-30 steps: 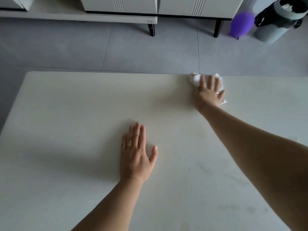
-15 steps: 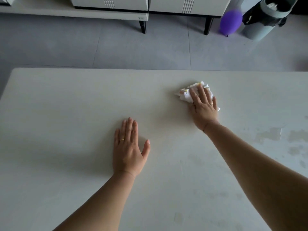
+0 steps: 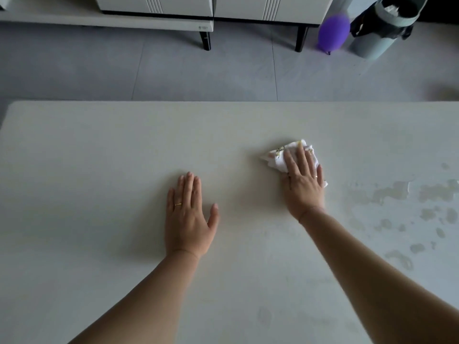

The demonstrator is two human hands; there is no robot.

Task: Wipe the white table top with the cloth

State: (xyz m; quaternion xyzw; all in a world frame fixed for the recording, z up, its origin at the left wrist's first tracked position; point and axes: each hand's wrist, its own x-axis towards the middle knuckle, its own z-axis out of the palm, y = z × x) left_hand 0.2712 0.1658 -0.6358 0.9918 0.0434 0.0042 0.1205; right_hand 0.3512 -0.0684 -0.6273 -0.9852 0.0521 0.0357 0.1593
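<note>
The white table top fills the lower part of the view. A crumpled white cloth with a faint print lies right of centre, and my right hand presses flat on it, covering most of it. My left hand rests flat on the bare table near the middle, fingers together, holding nothing. Wet patches mark the surface at the right.
Beyond the table's far edge is grey tiled floor. A white cabinet on black legs stands at the back. A purple balloon and a grey bin with a black liner sit at the back right.
My right hand has dragged the cloth from the far edge back toward me. My left hand has stayed planted on the table.
</note>
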